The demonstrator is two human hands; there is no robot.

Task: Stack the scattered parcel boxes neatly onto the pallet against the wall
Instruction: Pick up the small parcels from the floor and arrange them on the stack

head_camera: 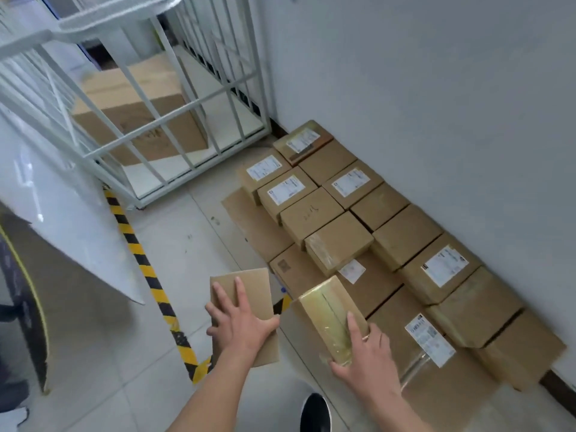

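Cardboard parcels were already ranked in a stack [336, 219] along the wall [436, 88], two rows deep, with a second layer begun at the far end. They were seated on a flattened cardboard sheet [246, 219]; a pallet beneath it could not be made out. By that evidence the task was judged well advanced. At least two boxes remained to be placed, and both were in hand. Whether more lay scattered outside the view could not be told.

A plain box [246, 288], small and flat, was gripped by the left hand [241, 328]. Its fingers were spread over the upper face and its thumb was hooked against the right edge. It was held above the tiled floor, beside the striped hazard tape [137, 244] and short of the stack.

A taped box [330, 310], glossy with wrapping, was clasped by the right hand [364, 353]. The thumb was set under the near end, and the fingers were curled round the side. It was held over the near, lower boxes of the stack. The hands were apart, each closed on its own parcel.

A wire cage [174, 126] containing a large carton [140, 98] was seen beyond.
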